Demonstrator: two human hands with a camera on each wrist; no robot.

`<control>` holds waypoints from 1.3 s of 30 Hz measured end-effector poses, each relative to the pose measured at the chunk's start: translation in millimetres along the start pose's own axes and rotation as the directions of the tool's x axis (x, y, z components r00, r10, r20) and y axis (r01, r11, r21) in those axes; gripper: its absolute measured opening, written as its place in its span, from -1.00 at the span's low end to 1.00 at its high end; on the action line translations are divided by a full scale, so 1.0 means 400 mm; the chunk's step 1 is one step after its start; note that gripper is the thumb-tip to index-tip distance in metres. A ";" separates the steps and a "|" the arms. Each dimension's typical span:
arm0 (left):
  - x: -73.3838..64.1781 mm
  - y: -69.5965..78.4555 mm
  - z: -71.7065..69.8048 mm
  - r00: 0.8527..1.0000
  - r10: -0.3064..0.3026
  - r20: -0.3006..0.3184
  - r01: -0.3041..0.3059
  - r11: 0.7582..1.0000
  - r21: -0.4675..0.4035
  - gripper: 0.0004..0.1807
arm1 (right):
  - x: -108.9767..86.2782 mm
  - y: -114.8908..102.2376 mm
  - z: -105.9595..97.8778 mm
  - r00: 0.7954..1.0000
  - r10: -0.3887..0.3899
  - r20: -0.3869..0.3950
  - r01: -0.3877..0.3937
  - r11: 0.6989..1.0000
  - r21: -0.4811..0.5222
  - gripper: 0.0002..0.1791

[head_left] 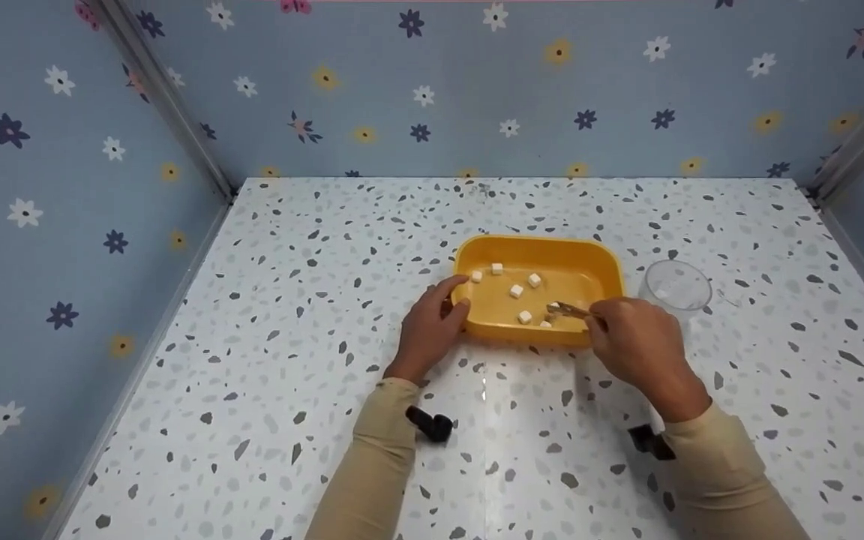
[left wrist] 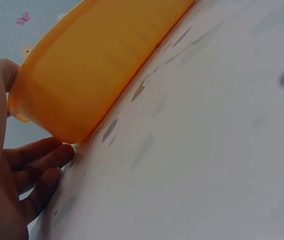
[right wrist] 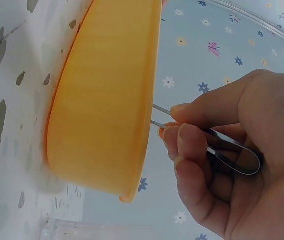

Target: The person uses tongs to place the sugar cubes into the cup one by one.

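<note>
A yellow plastic tub point(head_left: 537, 335) sits on the table with several small white cubes point(head_left: 516, 291) spread over its floor. The left hand point(head_left: 430, 327) holds the tub's left end; in the left wrist view its other fingers point(left wrist: 42, 162) are low by the tub's bottom edge. Small metal tongs point(right wrist: 234, 155), bent in a U, are pinched between the thumb and fingers of the right hand point(head_left: 638, 341) over the tub's front right side. Their tips reach inside to one white cube point(head_left: 554, 307); whether they grip it I cannot tell. The tub's wall hides the tips in the right wrist view.
A clear glass bowl point(head_left: 678, 286) stands just right of the tub, close beyond the right hand. The speckled table point(head_left: 312, 300) meets flowered walls point(head_left: 462, 90) at the back and sides. Each wrist bears a small black camera mount point(head_left: 430, 424).
</note>
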State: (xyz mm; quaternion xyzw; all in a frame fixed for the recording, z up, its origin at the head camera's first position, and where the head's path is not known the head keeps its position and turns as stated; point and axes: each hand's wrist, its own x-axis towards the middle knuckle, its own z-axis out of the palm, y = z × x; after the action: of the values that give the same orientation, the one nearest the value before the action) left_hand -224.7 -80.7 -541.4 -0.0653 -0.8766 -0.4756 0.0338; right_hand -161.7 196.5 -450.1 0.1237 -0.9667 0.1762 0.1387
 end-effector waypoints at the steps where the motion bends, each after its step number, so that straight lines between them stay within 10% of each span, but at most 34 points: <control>1: -0.001 0.000 0.001 1.000 -0.003 0.001 0.003 1.000 -0.002 -0.55 | 0.000 0.001 -0.001 1.000 -0.004 -0.007 0.004 1.000 -0.002 -0.85; 39: 0.001 0.004 -0.001 1.000 -0.021 -0.001 0.021 1.000 -0.018 -0.55 | 0.003 0.006 -0.021 0.999 0.019 -0.039 -0.019 1.000 0.003 -0.82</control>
State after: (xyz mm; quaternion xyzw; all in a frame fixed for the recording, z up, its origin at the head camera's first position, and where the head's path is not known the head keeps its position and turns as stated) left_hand -225.1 -80.0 -539.9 -0.0562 -0.8730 -0.4837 0.0287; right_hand -161.5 201.6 -443.1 0.1111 -0.9647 0.1810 0.1558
